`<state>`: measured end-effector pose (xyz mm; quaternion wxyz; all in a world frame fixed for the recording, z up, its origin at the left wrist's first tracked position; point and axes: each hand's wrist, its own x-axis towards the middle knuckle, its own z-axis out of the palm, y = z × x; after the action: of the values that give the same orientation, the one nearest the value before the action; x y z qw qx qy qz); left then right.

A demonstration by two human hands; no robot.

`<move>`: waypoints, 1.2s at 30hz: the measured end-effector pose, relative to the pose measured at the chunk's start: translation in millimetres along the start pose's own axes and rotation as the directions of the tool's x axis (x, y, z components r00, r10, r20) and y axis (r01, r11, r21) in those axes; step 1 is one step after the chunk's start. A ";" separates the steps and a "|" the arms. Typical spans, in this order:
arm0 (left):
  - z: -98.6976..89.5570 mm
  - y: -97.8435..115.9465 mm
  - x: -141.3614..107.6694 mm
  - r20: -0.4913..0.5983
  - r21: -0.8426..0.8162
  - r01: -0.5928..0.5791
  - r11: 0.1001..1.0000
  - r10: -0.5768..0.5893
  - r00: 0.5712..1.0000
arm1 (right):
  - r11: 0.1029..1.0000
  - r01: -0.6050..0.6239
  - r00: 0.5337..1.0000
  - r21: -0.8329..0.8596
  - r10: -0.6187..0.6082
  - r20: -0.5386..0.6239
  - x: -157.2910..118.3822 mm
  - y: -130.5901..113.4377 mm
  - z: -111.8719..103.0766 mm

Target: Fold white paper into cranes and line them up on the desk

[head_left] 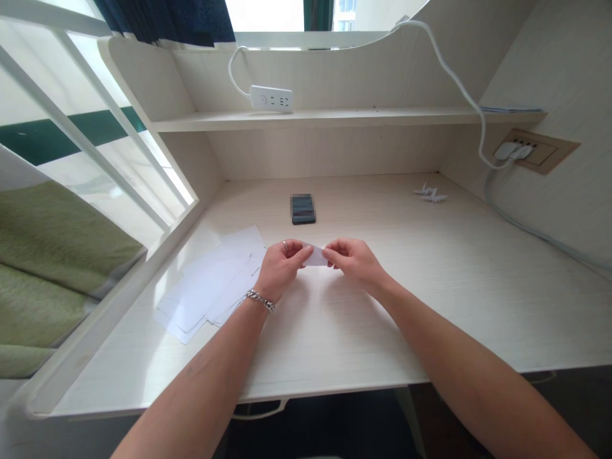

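A small piece of white paper (pixel 315 256) is stretched between my two hands, above the middle of the desk. My left hand (pixel 282 264) pinches its left end between thumb and fingers; a ring and a chain bracelet show on this side. At the other end, my right hand (pixel 356 260) grips the paper the same way. The fingers cover both ends, so any folds there are hidden. Loose white sheets (pixel 215 274) lie overlapping on the desk, just left of my left hand.
Beyond my hands lies a dark phone-like object (pixel 303 209), partly blurred. Folded paper cranes (pixel 430 192) sit at the back right. A power strip (pixel 271 99) rests on the shelf (pixel 344 118). A white cable (pixel 454 73) runs down to the wall socket (pixel 542 152).
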<state>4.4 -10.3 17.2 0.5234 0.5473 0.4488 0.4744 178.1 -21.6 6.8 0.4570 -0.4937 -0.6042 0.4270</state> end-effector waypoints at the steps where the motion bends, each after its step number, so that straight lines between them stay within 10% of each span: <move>1: 0.1 -0.7 0.6 -0.011 -0.025 0.005 1.000 -0.005 1.000 | 0.999 -0.001 0.998 -0.044 0.003 0.057 -0.9 0.0 0.9; 5: 1.7 -1.4 -0.2 -0.003 -0.069 0.037 0.997 -0.037 0.999 | 0.995 -0.021 0.974 -0.099 0.043 0.222 -3.7 0.4 5.5; 20: -0.9 0.6 -4.2 0.177 0.147 -0.009 0.989 -0.018 0.984 | 0.960 -0.084 0.996 0.267 0.078 0.034 0.4 -7.0 -5.2; 36: 0.9 8.3 -8.5 0.139 -0.102 -0.010 0.995 0.024 0.990 | 0.891 -0.186 0.981 0.415 0.147 0.125 -4.1 -13.5 -7.6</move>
<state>4.0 -19.2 25.1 0.5765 0.5560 0.3817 0.4613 183.1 -27.2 21.0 0.4874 -0.4127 -0.4720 0.6077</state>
